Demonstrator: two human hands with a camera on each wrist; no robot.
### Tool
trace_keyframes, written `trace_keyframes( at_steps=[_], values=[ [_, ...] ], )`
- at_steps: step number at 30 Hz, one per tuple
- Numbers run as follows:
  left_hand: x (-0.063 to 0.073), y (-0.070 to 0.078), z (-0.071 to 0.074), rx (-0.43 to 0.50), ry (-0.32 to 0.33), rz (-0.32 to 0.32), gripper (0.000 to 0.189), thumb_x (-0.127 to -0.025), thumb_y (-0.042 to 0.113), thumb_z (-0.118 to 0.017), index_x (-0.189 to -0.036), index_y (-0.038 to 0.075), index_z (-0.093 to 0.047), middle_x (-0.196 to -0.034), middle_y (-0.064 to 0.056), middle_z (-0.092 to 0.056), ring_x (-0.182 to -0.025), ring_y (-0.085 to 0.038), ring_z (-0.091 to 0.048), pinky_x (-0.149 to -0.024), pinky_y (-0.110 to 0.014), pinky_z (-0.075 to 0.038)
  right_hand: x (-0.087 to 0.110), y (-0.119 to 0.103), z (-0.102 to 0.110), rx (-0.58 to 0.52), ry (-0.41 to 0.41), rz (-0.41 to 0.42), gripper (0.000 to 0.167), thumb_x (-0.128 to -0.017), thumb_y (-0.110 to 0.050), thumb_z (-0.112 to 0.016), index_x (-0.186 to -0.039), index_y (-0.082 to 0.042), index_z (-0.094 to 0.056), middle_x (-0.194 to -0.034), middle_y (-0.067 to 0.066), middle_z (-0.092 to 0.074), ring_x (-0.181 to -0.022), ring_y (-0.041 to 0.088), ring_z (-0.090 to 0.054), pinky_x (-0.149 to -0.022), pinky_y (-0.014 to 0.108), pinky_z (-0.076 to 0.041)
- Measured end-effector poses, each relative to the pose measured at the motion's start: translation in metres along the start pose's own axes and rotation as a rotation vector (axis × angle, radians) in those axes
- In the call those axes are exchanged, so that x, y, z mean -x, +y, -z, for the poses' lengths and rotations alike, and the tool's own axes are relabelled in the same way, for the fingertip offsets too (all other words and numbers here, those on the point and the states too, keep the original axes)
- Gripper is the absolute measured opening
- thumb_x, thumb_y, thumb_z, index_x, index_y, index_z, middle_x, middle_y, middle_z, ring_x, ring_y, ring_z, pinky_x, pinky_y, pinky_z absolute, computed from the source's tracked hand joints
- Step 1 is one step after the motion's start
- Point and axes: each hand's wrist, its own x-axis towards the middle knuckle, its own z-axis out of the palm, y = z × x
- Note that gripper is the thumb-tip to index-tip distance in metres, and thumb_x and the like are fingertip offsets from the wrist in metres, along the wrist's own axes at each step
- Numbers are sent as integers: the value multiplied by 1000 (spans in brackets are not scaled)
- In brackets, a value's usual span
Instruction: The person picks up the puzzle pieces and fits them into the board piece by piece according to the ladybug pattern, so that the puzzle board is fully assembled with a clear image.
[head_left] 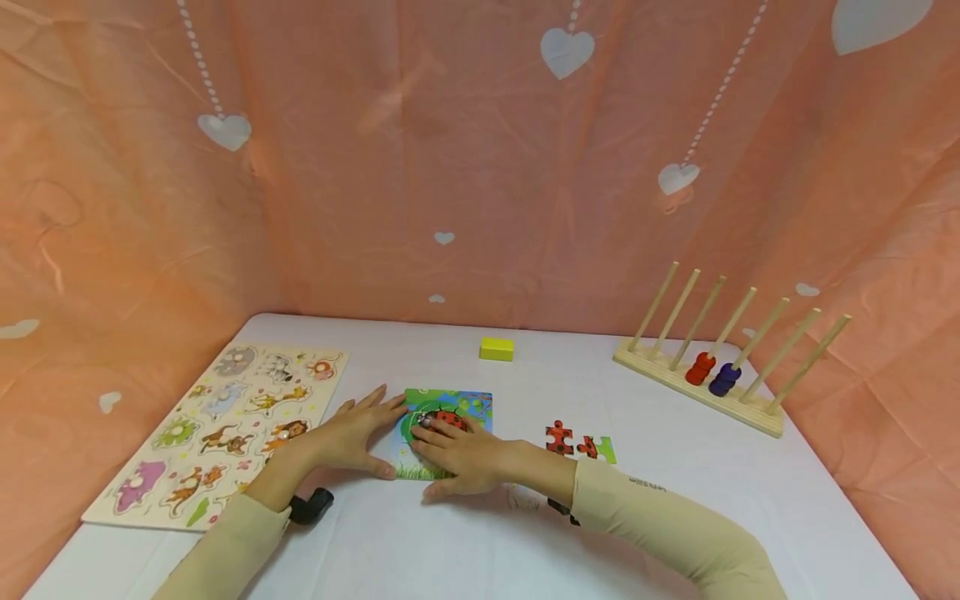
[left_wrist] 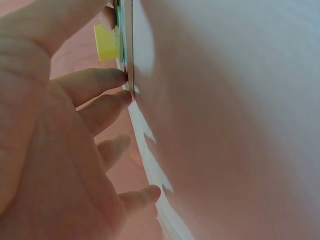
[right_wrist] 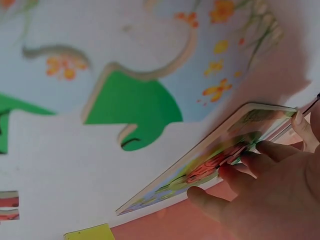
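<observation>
A square ladybug puzzle board [head_left: 452, 416] lies on the white table in front of me, green and blue with a red ladybug. My right hand [head_left: 467, 461] rests on its face, fingers spread and nearly straight; the right wrist view shows those fingers [right_wrist: 207, 202] over the ladybug picture. On the board's left side is my left hand [head_left: 352, 437], fingers extended, with fingertips [left_wrist: 119, 77] touching the edge. Loose ladybug puzzle pieces [head_left: 558, 437] lie right of the board. A green-and-blue piece [right_wrist: 135, 100] appears close up in the right wrist view.
An animal peg puzzle [head_left: 247, 408] covers the table's left side. A yellow block [head_left: 497, 349] stands behind the ladybug board. At the back right is a wooden peg rack [head_left: 697, 387] bearing red beads [head_left: 701, 368] and purple beads [head_left: 724, 380]. Pink curtains [head_left: 480, 167] surround the table.
</observation>
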Motion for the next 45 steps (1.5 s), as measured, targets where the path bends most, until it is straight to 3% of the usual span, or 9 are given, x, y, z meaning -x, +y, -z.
trace_keyframes(
  at_steps=[11, 21, 29, 34, 36, 40, 42, 45],
  values=[
    [3, 1, 0, 11, -2, -3, 97, -75, 50, -83, -149, -1, -43, -158, -22, -32, -147, -50, -11, -104, -79, -14, -1, -1, 0, 12, 13, 25, 71, -98, -60, -46, -158, -23, -31, -166, -1, -15, -152, 22, -13, -116, 61, -20],
    [2, 4, 1, 18, -7, 1, 97, -76, 48, -83, -149, -2, -42, -159, -22, -30, -148, -48, -10, -105, -79, -13, -2, 3, 4, -59, 3, 20, 72, -97, -57, -52, -157, -22, -33, -166, -2, -18, -152, 22, -15, -116, 61, -20],
    [2, 3, 2, -1, -8, 3, 99, -75, 49, -83, -149, -2, -42, -158, -22, -31, -148, -49, -11, -104, -80, -14, -4, 8, 6, -136, 2, 30, 73, -99, -54, -53, -158, -18, -31, -167, -2, -13, -153, 22, -10, -117, 61, -16],
    [1, 2, 0, -9, -5, 0, 101, -74, 51, -83, -149, -2, -41, -158, -22, -30, -147, -49, -12, -104, -79, -15, 8, 24, 15, -224, 74, 23, 65, -101, -43, -56, -155, -15, -37, -167, 6, -13, -153, 30, -1, -116, 67, -9],
    [0, 1, -1, -10, -5, 1, 101, -74, 51, -83, -149, -2, -41, -158, -22, -30, -147, -49, -11, -104, -79, -14, 17, 35, 21, -255, 119, -8, 59, -99, -35, -62, -151, -12, -44, -164, 10, -25, -152, 34, -6, -114, 69, -9],
    [1, 1, 0, -13, 1, 0, 101, -73, 50, -84, -149, -2, -42, -158, -22, -30, -147, -49, -12, -105, -79, -14, 43, 61, 28, -307, 175, -93, 48, -91, -15, -74, -136, -5, -60, -140, 14, -54, -137, 37, -40, -111, 65, -24],
    [1, 2, 1, -13, 2, 3, 101, -72, 49, -84, -148, -2, -43, -158, -22, -30, -147, -49, -12, -105, -79, -14, 56, 74, 26, -313, 182, -149, 45, -86, -10, -78, -128, -4, -64, -125, 13, -61, -121, 33, -52, -104, 60, -35],
    [1, 2, 2, -15, -1, 7, 101, -72, 48, -85, -148, -3, -43, -158, -22, -31, -147, -49, -12, -105, -78, -14, 74, 89, 19, -332, 161, -234, 48, -81, -10, -83, -124, -3, -64, -113, 11, -59, -106, 27, -55, -92, 53, -42]
  ],
)
